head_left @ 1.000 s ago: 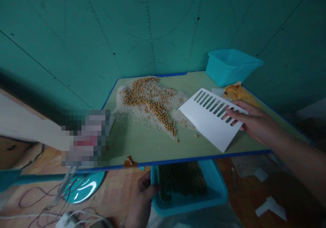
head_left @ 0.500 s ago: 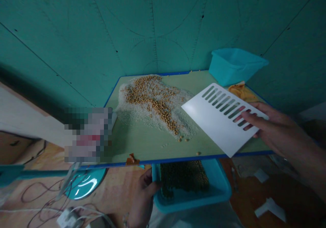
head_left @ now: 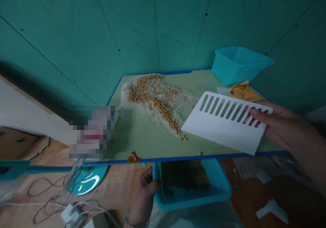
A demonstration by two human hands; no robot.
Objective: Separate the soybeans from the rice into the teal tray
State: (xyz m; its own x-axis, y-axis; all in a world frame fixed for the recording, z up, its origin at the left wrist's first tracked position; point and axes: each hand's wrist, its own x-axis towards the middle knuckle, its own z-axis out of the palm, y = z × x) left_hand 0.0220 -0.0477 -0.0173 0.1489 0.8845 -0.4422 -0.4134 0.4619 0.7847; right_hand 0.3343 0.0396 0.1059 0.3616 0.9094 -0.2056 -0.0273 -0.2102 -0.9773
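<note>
My right hand [head_left: 277, 119] grips the slotted end of a flat white plastic scraper [head_left: 221, 129], tilted over the right side of the table. The scraper's left corner is close to a spread pile of tan soybeans [head_left: 163, 109] mixed with white rice-like grains [head_left: 142, 116]. Below the table's front edge, my left hand [head_left: 149, 184] is closed on the left rim of a blue plastic basin [head_left: 221, 194]. Inside that basin lie dark green beans [head_left: 180, 180], with some tan ones at their right side.
A second blue bin [head_left: 236, 68] stands at the table's back right, beside a yellow cloth [head_left: 244, 91]. A pixelated object [head_left: 93, 133] is at the left edge. Cables and a power strip [head_left: 72, 214] lie on the floor, near a round teal base [head_left: 89, 180].
My right hand has turned the scraper, so its lower edge lies flatter and its left corner sits lower, nearer the soybeans. My left hand stays on the basin rim.
</note>
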